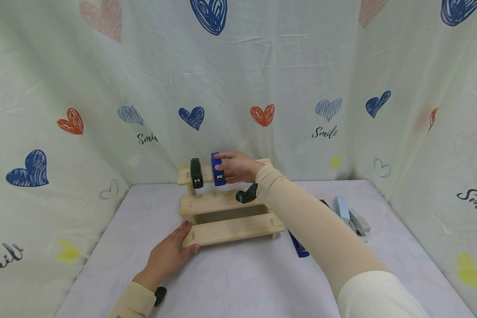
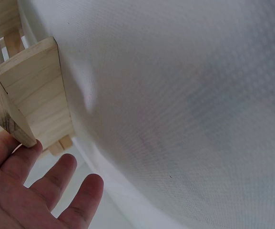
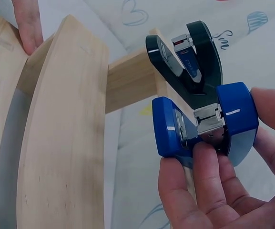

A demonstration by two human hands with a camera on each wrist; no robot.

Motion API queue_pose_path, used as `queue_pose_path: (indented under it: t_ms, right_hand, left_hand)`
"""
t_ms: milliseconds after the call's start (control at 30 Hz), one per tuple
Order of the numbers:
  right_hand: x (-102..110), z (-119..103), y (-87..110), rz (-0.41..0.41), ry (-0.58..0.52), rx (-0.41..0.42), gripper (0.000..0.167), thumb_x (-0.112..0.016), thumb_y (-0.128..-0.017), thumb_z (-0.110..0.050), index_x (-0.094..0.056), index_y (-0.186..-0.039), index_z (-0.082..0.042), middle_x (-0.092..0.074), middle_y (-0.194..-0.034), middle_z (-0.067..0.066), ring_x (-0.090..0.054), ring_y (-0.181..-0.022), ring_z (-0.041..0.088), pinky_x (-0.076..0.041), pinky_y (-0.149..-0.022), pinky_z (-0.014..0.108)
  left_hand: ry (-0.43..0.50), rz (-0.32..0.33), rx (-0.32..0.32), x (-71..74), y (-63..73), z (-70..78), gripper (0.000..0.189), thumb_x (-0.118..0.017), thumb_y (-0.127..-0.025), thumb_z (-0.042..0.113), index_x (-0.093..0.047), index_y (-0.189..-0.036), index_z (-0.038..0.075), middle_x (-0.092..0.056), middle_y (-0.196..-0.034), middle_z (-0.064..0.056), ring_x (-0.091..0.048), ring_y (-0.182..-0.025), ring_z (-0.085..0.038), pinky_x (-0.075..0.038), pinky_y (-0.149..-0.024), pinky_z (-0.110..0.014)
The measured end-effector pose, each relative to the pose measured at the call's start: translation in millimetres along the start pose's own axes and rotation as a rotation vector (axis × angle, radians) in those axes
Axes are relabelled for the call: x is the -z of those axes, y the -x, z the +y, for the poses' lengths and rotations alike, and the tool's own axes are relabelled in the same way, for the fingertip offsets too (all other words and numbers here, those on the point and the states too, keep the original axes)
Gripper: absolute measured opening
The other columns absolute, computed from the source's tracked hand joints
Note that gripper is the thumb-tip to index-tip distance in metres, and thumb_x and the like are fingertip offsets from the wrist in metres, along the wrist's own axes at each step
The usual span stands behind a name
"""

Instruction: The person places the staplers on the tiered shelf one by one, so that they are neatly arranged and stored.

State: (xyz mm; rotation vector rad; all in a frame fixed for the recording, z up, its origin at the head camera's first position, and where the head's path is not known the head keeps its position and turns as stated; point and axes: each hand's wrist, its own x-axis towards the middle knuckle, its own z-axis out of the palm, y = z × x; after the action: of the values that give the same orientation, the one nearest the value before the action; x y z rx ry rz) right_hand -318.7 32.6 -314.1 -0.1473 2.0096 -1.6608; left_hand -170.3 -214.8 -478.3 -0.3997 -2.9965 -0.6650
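Note:
My right hand [image 1: 240, 167] holds a blue stapler [image 1: 217, 169] at the top tier of a stepped wooden rack [image 1: 232, 229]. In the right wrist view, thumb and fingers grip the blue stapler [image 3: 239, 119], whose jaws stand apart. Beside it on the top tier is a dark green-black stapler [image 1: 196, 173]. Another dark stapler [image 1: 246, 194], partly behind my right forearm, lies on the middle tier. My left hand [image 1: 168, 251] grips the rack's front left corner; in the left wrist view its fingertips touch the board's end [image 2: 20, 126], two other fingers extended.
On the table [image 1: 238, 282] to the right, partly hidden by my right arm, lie a dark blue stapler-like item [image 1: 300, 248], a light blue stapler [image 1: 341, 207] and a grey stapler [image 1: 359, 221]. A heart-printed curtain [image 1: 230, 79] hangs behind and at both sides.

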Motion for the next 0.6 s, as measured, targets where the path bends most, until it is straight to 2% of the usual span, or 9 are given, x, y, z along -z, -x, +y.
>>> queue_pose_path:
  t_ms: [133, 267, 433, 600]
  right_hand:
    - [5, 0, 2.1, -0.011, 0.011, 0.007, 0.050, -0.059, -0.102, -0.015, -0.046, -0.150, -0.020, -0.049, -0.145, 0.015, -0.053, -0.127, 0.035, -0.045, -0.102, 0.052]
    - [24, 1, 14.5, -0.023, 0.059, 0.030, 0.051, -0.058, -0.103, -0.018, -0.043, -0.152, -0.020, -0.046, -0.148, 0.013, -0.048, -0.131, 0.035, -0.045, -0.102, 0.051]
    - [69, 10, 51.2, -0.023, 0.196, 0.093, 0.053, -0.058, -0.103, -0.022, -0.041, -0.153, -0.021, -0.037, -0.155, 0.012, -0.047, -0.132, 0.036, -0.044, -0.103, 0.053]
    - [119, 40, 101.2, 0.003, 0.285, 0.104, 0.057, -0.060, -0.102, -0.024, -0.039, -0.154, -0.019, -0.037, -0.154, 0.016, -0.047, -0.130, 0.038, -0.046, -0.100, 0.054]
  left_hand:
    - [-0.007, -0.004, -0.001, -0.6, -1.1, -0.8, 0.075, -0.069, -0.093, 0.044, -0.043, -0.151, 0.003, -0.040, -0.154, -0.017, -0.046, -0.134, -0.039, -0.046, -0.098, -0.055]
    - [-0.008, -0.004, -0.006, -1.0, -1.8, -0.7, 0.076, -0.069, -0.093, 0.045, -0.042, -0.151, 0.003, -0.040, -0.154, -0.017, -0.045, -0.134, -0.039, -0.045, -0.099, -0.055]
    - [0.000, -0.001, -0.006, -0.1, -1.5, 0.4, 0.076, -0.069, -0.093, 0.044, -0.042, -0.150, 0.002, -0.040, -0.153, -0.018, -0.045, -0.134, -0.040, -0.044, -0.099, -0.056]
    - [-0.002, -0.010, 0.000, 0.1, -1.6, 0.7, 0.076, -0.069, -0.094, 0.044, -0.042, -0.151, 0.002, -0.039, -0.154, -0.018, -0.044, -0.135, -0.039, -0.044, -0.100, -0.056]
